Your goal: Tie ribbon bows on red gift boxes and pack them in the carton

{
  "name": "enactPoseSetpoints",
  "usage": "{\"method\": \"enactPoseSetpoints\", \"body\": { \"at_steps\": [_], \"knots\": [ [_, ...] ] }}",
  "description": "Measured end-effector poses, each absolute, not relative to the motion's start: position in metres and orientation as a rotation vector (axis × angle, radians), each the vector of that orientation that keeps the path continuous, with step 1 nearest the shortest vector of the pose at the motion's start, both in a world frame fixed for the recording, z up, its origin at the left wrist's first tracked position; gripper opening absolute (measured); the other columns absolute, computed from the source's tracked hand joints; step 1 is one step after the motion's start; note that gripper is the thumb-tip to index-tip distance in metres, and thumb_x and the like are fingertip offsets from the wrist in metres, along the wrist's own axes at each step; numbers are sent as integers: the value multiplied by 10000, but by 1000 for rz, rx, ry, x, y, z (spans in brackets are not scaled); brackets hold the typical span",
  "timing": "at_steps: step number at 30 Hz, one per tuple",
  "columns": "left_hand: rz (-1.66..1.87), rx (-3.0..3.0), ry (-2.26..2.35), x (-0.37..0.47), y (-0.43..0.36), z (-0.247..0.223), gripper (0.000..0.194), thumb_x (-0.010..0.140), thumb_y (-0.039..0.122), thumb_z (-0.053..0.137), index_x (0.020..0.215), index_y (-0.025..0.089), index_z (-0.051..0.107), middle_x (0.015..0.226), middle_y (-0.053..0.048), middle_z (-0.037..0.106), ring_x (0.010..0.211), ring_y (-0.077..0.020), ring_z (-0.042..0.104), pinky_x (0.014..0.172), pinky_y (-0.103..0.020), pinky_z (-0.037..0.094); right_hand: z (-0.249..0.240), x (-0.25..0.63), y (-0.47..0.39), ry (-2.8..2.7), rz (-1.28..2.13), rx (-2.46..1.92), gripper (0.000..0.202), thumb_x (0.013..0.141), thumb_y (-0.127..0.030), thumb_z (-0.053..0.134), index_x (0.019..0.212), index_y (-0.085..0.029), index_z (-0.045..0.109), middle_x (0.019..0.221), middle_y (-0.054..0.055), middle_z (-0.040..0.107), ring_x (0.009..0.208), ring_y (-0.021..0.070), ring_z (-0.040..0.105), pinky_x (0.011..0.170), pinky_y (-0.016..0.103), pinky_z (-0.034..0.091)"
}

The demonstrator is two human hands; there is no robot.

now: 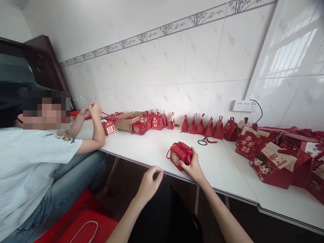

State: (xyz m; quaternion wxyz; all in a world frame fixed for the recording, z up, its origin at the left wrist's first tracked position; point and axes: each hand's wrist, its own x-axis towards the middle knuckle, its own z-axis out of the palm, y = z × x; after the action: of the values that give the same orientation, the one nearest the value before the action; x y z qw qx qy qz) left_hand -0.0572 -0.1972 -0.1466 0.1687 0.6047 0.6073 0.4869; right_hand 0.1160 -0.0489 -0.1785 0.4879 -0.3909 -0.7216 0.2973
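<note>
A red hexagonal gift box (177, 156) with a gold emblem on its front and a red ribbon bow on top sits on the white table (149, 148). My right hand (191, 166) grips it from the right, thumb on the near face, the other fingers mostly hidden behind. A thin red cord loops out at the box's left side. In front of the table edge, apart from the box, hovers my left hand (150, 182). Its fingers are curled with thumb and index tip together, and nothing shows in them.
Small red pointed boxes (199, 126) line the wall. Larger red boxes (273, 162) crowd the right. A cardboard box (124, 124) stands at back left. A black band (202, 142) lies mid-table. Left sits a co-worker (37, 162), hands raised; a red bag (88, 226) is below.
</note>
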Motion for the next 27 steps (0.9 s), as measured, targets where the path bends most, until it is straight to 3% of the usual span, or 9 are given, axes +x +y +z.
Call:
{"method": "enactPoseSetpoints", "body": {
  "at_steps": [2,5,8,10,14,19,21,24,27],
  "knots": [
    [1321,1780,1753,-51,-224,-159,266,838,337,498,1053,241,623,1222,-81,584,1175,-253,511,1031,-437,377,-180,116,-47,-1744,736,-933,908,673,-449,632,1386,-165,147,1339,183,318,1308,352,311,1056,536,287],
    [1135,1847,1834,-42,-255,-178,550,805,361,551,1339,301,436,1495,-52,294,1373,-296,255,1109,-497,255,-183,116,-46,-1732,757,-925,898,677,-457,632,1385,-182,154,1350,169,325,1302,338,327,1066,525,280],
    [936,1890,1868,-38,-272,-196,716,761,344,600,1413,332,305,1549,-18,98,1410,-322,112,1118,-528,211,-184,116,-45,-1722,778,-918,899,674,-476,634,1381,-174,167,1360,174,323,1292,333,343,1073,521,269],
    [846,1918,1845,-38,-275,-211,789,727,375,642,1423,348,271,1549,-20,53,1406,-348,83,1109,-549,208,-184,117,-45,-1707,792,-911,904,667,-497,642,1376,-180,178,1372,177,319,1291,338,342,1070,532,264],
    [836,1883,1778,-43,-277,-232,809,733,491,630,1431,351,245,1544,-42,69,1403,-345,101,1105,-532,226,-188,118,-42,-1703,803,-907,920,661,-516,652,1376,-178,182,1383,184,326,1288,336,347,1068,532,265],
    [977,1706,1680,-35,-292,-217,834,765,513,588,1456,288,179,1549,-61,94,1412,-278,129,1140,-459,180,-189,122,-39,-1718,802,-891,944,643,-534,660,1372,-160,190,1383,197,331,1286,334,353,1073,522,264],
    [1037,1646,1590,-30,-295,-207,817,787,512,565,1458,252,178,1533,-78,184,1403,-251,185,1147,-430,168,-185,124,-41,-1698,841,-892,969,623,-543,671,1369,-147,196,1382,212,330,1272,334,378,1070,516,274],
    [1081,1506,1410,-26,-291,-206,832,756,532,598,1438,217,242,1460,-97,363,1324,-255,366,1109,-410,269,-179,127,-45,-1680,889,-876,979,610,-523,690,1371,-165,187,1390,202,339,1266,305,406,1072,482,293],
    [982,1362,1376,-19,-285,-213,677,782,572,532,1364,256,389,1321,-67,538,1201,-264,511,1038,-427,359,-176,129,-47,-1662,908,-880,985,610,-510,697,1376,-184,170,1388,183,364,1262,283,422,1064,458,323]
  ]
}}
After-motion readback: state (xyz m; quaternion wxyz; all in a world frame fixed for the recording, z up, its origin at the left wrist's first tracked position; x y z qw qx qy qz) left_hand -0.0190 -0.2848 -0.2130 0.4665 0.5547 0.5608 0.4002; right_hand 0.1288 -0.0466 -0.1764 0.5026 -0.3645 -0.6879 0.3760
